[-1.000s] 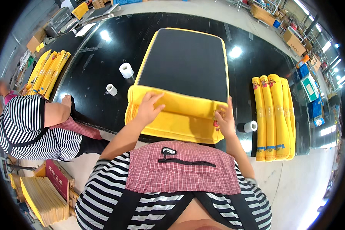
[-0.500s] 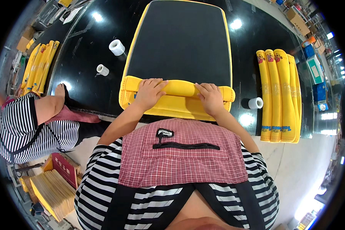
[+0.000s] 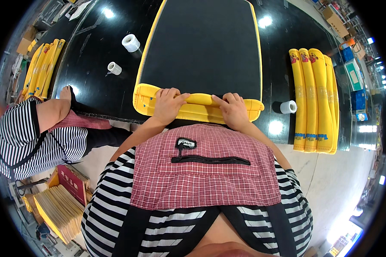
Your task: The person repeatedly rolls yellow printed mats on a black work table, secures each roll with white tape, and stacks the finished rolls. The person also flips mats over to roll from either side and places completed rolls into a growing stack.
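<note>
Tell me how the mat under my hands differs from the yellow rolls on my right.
The black-faced mat lies mostly flat, its near end curled under your left hand and right hand; the yellow rolls are long tubes. The mat shows mainly black, the rolls printed yellow. Both share yellow material and lie on the black table.

Stripes on show, black-and-white shirt (image 3: 105, 188), broad black straps (image 3: 135, 231), and a red checked apron (image 3: 206, 184), dark zip (image 3: 212, 160) across it!
</note>
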Tool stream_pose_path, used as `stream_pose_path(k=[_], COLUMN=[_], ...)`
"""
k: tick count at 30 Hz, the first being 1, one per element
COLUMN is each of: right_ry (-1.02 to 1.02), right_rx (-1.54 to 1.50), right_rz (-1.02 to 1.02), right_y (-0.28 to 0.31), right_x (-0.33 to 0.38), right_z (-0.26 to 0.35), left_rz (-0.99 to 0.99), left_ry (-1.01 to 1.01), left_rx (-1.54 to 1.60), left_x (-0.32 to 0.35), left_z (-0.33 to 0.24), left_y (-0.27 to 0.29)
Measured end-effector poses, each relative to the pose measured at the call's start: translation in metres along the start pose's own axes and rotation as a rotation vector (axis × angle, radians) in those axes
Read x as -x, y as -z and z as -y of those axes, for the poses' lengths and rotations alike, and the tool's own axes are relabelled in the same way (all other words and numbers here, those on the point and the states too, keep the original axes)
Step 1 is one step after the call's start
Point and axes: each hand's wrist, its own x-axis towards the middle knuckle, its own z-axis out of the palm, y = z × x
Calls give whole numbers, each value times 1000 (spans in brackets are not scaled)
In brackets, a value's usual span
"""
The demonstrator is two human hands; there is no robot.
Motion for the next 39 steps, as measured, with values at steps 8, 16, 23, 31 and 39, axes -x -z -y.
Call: stream_pose_path(k=[8, 16, 23, 31, 39], right_ry=[35, -165, -289, -558, -438], right_rx=[8, -230, -262, -363, -112], right_rz=[59, 90, 335, 350, 131], right_y=[-2, -24, -21, -12, 3], right_x=[2, -10, -32, -53, -40], right_z=[6, -4, -26, -33, -2], left_rz=[57, 175, 456, 470, 400], left_ry=[103, 213, 276, 532, 576], left_rx=[36, 110, -1, 179, 189], left_x=[6, -3, -30, -53, -49], left_z=[-7, -5, -2, -4, -13], left_y=[2, 15, 3, 8, 24])
